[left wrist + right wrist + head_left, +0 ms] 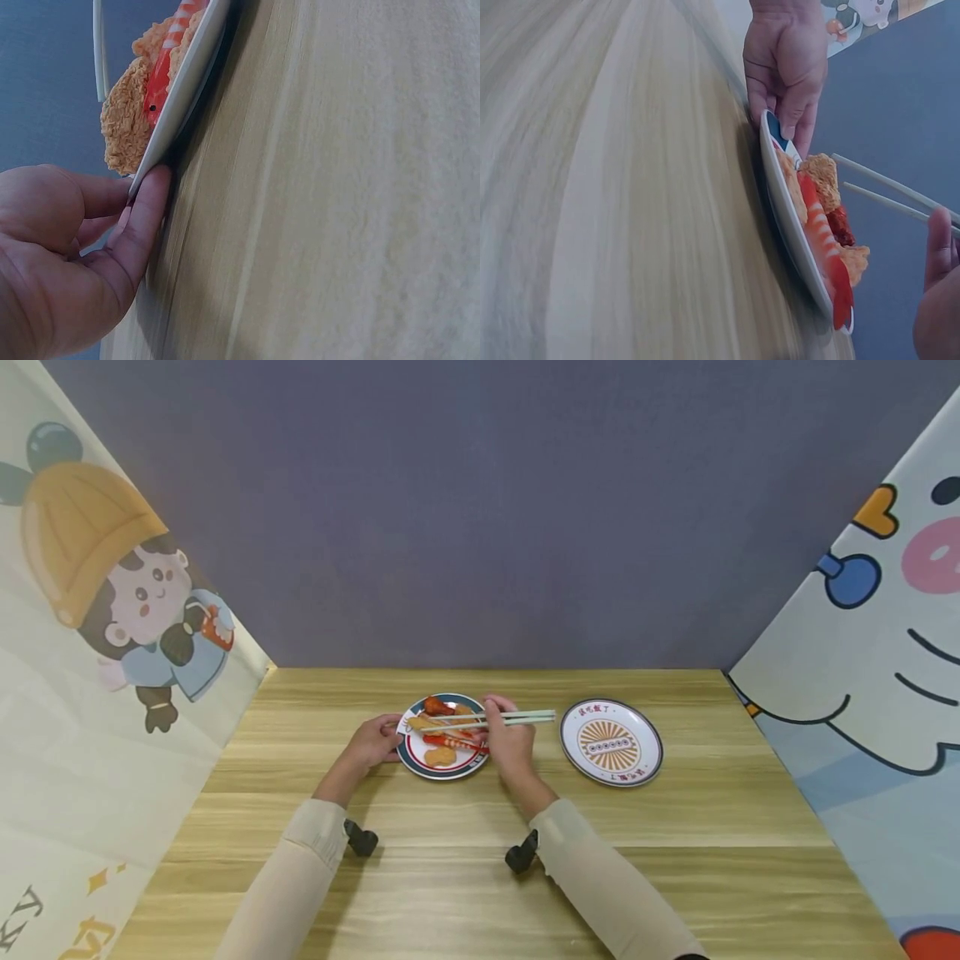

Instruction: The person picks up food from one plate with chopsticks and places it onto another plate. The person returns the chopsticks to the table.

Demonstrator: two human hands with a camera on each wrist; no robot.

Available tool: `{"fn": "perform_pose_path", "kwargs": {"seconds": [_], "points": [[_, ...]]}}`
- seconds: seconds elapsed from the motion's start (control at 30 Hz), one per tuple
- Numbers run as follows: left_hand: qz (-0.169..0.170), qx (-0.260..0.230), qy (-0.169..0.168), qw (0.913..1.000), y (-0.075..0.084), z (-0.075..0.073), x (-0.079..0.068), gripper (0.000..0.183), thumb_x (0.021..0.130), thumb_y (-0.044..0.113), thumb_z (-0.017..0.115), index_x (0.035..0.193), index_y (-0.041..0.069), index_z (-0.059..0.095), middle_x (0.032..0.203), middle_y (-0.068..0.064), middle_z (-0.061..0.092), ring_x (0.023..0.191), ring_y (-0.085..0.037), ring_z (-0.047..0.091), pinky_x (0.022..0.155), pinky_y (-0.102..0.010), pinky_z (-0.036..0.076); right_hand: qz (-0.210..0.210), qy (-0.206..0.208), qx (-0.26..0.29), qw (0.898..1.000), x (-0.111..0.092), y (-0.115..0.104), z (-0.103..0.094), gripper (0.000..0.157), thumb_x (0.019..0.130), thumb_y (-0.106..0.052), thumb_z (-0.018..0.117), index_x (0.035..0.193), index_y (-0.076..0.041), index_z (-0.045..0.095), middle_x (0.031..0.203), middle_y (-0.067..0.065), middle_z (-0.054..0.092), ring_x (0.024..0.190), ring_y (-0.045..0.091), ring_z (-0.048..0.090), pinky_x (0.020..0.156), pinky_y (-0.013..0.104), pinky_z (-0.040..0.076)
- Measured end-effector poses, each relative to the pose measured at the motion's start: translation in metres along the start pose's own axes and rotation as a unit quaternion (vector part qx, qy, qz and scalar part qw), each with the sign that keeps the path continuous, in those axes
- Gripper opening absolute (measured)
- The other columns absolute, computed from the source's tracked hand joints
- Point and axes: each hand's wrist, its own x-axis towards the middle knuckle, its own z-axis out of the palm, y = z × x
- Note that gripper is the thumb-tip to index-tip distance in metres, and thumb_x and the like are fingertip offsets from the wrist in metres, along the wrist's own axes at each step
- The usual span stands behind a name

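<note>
A plate with a dark rim (413, 762) bears fried chicken pieces (126, 120), a red-and-white shrimp (822, 234), a reddish-brown drumstick (437, 706) and a golden nugget (440, 757). My left hand (372, 742) pinches the plate's left edge, thumb on top and fingers beneath. In my right hand (512, 748), at the plate's right side, I hold a pair of pale chopsticks (531, 717). They point left across the food, and their tips stand apart beside a fried chicken piece in the right wrist view.
To the right lies a second plate, white with an orange sunburst print (609, 745). The wooden table (450, 893) meets a grey-blue back panel (480, 527), and cartoon-printed panels stand at both sides.
</note>
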Motion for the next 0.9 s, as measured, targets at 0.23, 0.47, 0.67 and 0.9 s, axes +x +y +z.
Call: {"fn": "perform_pose_path", "kwargs": {"seconds": [0.23,0.47,0.67,0.9], "points": [[0.003,0.003,-0.003,1.0,0.0,0.001,0.0,0.049,0.099,-0.004,0.054,0.147,0.001,0.049,0.105,-0.015,0.053,0.083,-0.017,0.063,0.071,-0.029,0.068,-0.002,0.015,-0.006,1.0,0.003,-0.004,-0.012,0.028,0.099,-0.024,0.066,0.117,-0.004,0.073,0.102,0.033,0.067,0.062,0.032,0.071,0.062,0.054,0.065],[0.005,0.008,-0.002,1.0,-0.001,0.001,0.0,0.049,0.099,-0.004,0.054,0.148,0.002,0.048,0.107,-0.016,0.054,0.083,-0.017,0.064,0.072,-0.029,0.068,-0.016,0.017,0.022,0.999,0.008,-0.008,-0.03,0.025,0.1,-0.021,0.064,0.118,-0.005,0.071,0.098,0.019,0.066,0.058,0.014,0.068,0.058,0.035,0.067],[0.008,0.001,-0.001,1.0,-0.003,0.001,0.001,0.049,0.098,-0.005,0.054,0.147,0.001,0.05,0.106,-0.015,0.054,0.082,-0.017,0.064,0.072,-0.03,0.068,-0.035,0.017,0.023,0.999,0.009,-0.013,-0.05,0.024,0.1,-0.019,0.065,0.117,-0.003,0.07,0.09,0.009,0.067,0.063,0.017,0.073,0.064,0.035,0.068],[0.007,0.003,-0.002,1.0,-0.001,0.0,0.0,0.049,0.099,-0.004,0.054,0.147,0.001,0.049,0.106,-0.015,0.053,0.082,-0.017,0.063,0.072,-0.03,0.068,-0.077,0.003,-0.009,0.997,0.007,-0.019,-0.072,0.021,0.099,-0.01,0.065,0.106,0.009,0.067,0.085,0.001,0.068,0.065,0.011,0.072,0.063,0.03,0.068]]}}
